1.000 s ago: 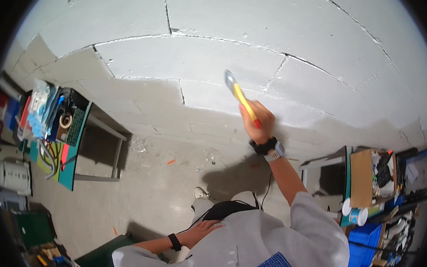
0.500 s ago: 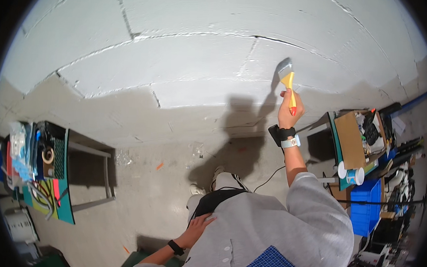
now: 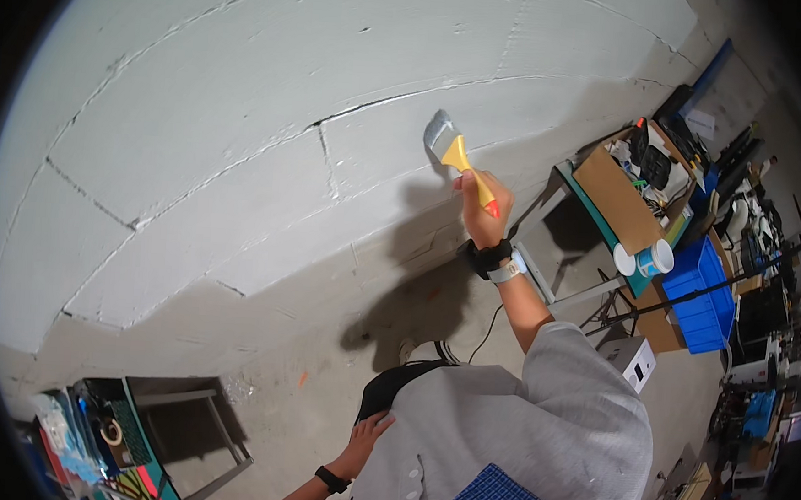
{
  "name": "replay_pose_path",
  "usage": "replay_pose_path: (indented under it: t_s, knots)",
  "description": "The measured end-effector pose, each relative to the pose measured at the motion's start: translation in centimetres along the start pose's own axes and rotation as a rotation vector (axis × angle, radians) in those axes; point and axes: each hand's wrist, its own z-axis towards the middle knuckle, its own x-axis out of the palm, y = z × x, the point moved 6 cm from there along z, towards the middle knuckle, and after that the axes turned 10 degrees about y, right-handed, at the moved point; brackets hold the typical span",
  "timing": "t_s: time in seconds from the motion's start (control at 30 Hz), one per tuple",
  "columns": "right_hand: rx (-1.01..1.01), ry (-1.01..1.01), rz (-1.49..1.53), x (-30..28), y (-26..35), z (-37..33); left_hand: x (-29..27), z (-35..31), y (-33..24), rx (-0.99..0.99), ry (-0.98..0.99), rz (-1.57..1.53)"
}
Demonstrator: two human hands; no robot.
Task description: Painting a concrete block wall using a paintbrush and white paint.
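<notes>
My right hand [image 3: 488, 208] is closed around the yellow handle of a flat paintbrush [image 3: 455, 154], whose red end points back toward my wrist. The brush's grey-coated bristles point up and left at a block wall [image 3: 232, 148]. Whether they touch it I cannot tell. Wet-looking white paint covers the wall's upper part, with dark cracks and joints showing through; a duller beige band runs below. My left hand [image 3: 364, 445] lies against my hip on black clothing, its fingers stretched out and holding nothing.
At right a green-topped table [image 3: 595, 211] carries an open cardboard box [image 3: 619, 195] of odds and ends and white tubs [image 3: 654, 258]. Beside it are a blue bin [image 3: 696, 291] and a thin black pole [image 3: 691, 300]. Another cluttered table [image 3: 154, 455] stands at lower left.
My view has swung to the right, so the right-hand table sits nearer the middle. The brush stays in my right hand, now tilted further left. My left hand remains at my hip.
</notes>
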Motion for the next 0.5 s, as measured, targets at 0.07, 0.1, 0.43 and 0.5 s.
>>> replay_pose_path:
  t_s: [0.07,0.1,0.43,0.5]
  knots:
    - [0.157,-0.041,0.12,-1.2,-1.2,0.8,-0.3,0.4,0.2,0.015,0.006,-0.002]
    - [0.157,-0.051,0.109,-1.8,-1.2,1.3,-0.6,0.7,0.2,0.02,0.003,-0.01]
    - [0.45,-0.177,0.434,-1.3,-10.9,2.0,-2.2,3.3,1.0,0.036,0.079,0.006]
    - [0.515,-0.244,0.411,-2.6,-12.7,1.2,-2.9,3.7,0.7,0.044,0.076,-0.019]
